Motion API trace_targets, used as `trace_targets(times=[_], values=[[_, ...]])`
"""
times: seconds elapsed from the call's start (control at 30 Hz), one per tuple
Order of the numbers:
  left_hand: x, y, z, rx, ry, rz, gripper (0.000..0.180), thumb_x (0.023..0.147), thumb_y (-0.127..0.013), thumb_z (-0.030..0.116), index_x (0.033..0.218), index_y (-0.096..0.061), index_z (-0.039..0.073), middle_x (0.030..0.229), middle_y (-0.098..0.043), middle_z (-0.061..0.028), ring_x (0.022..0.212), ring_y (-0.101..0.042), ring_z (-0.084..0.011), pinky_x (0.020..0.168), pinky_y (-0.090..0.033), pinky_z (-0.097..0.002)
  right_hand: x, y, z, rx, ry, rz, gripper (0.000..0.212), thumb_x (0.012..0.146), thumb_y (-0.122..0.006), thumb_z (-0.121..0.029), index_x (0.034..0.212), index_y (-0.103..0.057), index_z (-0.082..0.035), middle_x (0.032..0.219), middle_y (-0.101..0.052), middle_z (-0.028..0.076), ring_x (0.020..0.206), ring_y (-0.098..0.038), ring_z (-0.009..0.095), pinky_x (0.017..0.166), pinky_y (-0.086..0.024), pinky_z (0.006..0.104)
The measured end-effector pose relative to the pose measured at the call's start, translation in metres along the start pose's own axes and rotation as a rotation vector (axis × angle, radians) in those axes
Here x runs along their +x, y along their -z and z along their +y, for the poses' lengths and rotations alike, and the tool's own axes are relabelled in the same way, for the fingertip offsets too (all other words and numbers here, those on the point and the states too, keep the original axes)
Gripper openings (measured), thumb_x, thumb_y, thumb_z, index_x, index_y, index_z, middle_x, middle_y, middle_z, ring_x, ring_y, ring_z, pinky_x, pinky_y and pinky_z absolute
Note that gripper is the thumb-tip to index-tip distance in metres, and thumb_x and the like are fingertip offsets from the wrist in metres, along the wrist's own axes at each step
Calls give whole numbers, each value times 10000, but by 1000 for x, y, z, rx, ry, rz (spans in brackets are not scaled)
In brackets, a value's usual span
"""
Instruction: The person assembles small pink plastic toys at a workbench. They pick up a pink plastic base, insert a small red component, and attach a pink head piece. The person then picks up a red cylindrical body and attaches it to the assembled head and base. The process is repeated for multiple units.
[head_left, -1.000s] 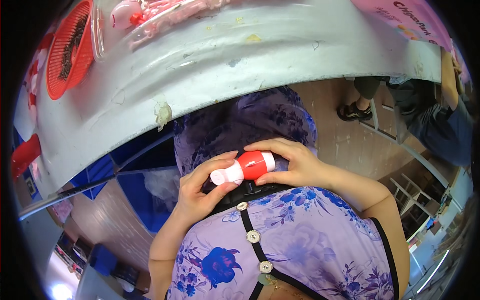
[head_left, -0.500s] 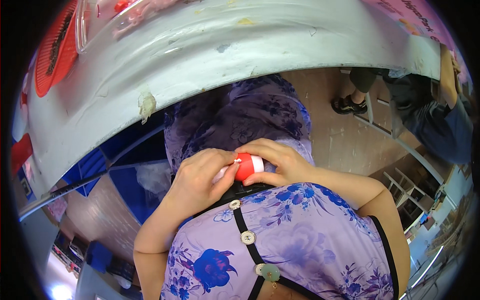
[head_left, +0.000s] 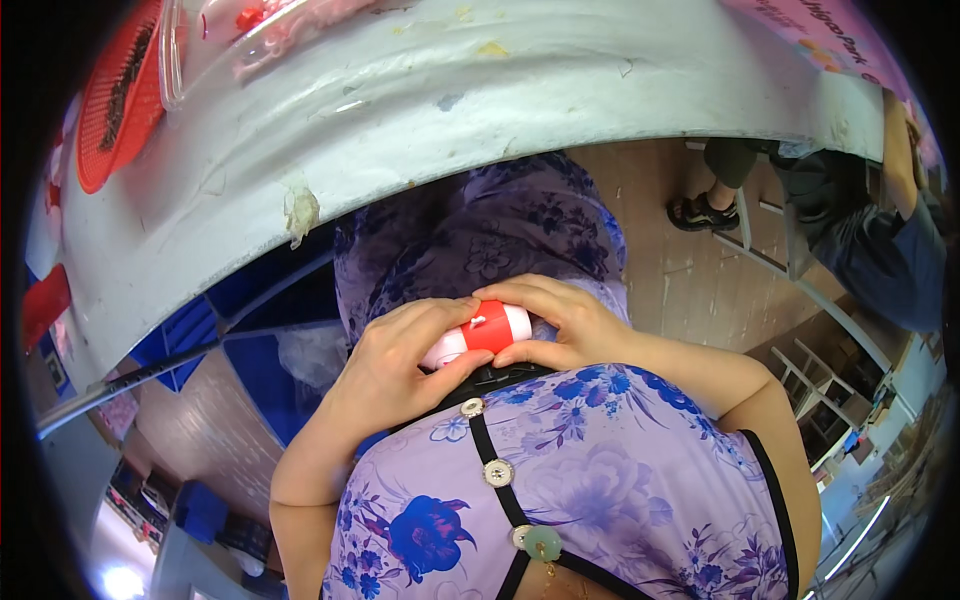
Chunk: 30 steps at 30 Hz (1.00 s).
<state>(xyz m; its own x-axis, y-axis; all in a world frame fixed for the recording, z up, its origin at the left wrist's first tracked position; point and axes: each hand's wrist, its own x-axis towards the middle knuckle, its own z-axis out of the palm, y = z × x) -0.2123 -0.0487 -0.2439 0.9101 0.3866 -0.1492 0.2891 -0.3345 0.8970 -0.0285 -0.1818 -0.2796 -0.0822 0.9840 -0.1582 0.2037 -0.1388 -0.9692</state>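
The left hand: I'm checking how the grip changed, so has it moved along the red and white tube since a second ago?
Yes. The left hand has slid over the tube's white end, covering more of it.

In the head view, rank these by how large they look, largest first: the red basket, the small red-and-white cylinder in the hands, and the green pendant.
1. red basket, though partly cut off
2. red-and-white cylinder, partly hidden by both hands
3. green pendant
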Motion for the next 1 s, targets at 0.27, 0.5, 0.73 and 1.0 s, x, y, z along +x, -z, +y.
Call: trace_targets(times=[0.27, 0.5, 0.73, 1.0], values=[[8, 2, 7, 35, 30, -1, 354, 721, -765, 129, 1020, -617, 11, 948, -652, -168, 843, -651, -330, 734, -519, -362, 4, -1, 12, 40, 47, 31, 565, 789, -727, -354, 1237, -522, -76, 1092, -599, 147, 1015, -571, 319, 857, -464, 384], [0, -3, 20, -678, 217, 185, 425, 823, -703, 153, 1163, -544, -49, 1168, -601, -154, 1069, -582, -216, 939, -451, -335, -10, 1, 9, 193, -24, 137, 601, 804, -734, -300, 1303, -491, -73, 1190, -567, 135, 1100, -554, 253, 919, -452, 344], [-12, -14, -9, -504, 146, 242, 349, 911, -597, 202, 1125, -571, -72, 1113, -621, -163, 982, -602, -192, 881, -466, -308, -8, -6, 16, 380, -113, 103, 571, 812, -740, -244, 1291, -505, -40, 1241, -557, 121, 1120, -549, 182, 939, -449, 309], [-3, 11, 14, -282, 95, 105, 289, 880, -630, 108, 1147, -613, -1, 1070, -662, -89, 965, -616, -138, 832, -493, -265, -7, -5, 17, 428, -29, 128, 567, 795, -754, -268, 1280, -531, -77, 1218, -567, 103, 1128, -542, 185, 956, -430, 305]])
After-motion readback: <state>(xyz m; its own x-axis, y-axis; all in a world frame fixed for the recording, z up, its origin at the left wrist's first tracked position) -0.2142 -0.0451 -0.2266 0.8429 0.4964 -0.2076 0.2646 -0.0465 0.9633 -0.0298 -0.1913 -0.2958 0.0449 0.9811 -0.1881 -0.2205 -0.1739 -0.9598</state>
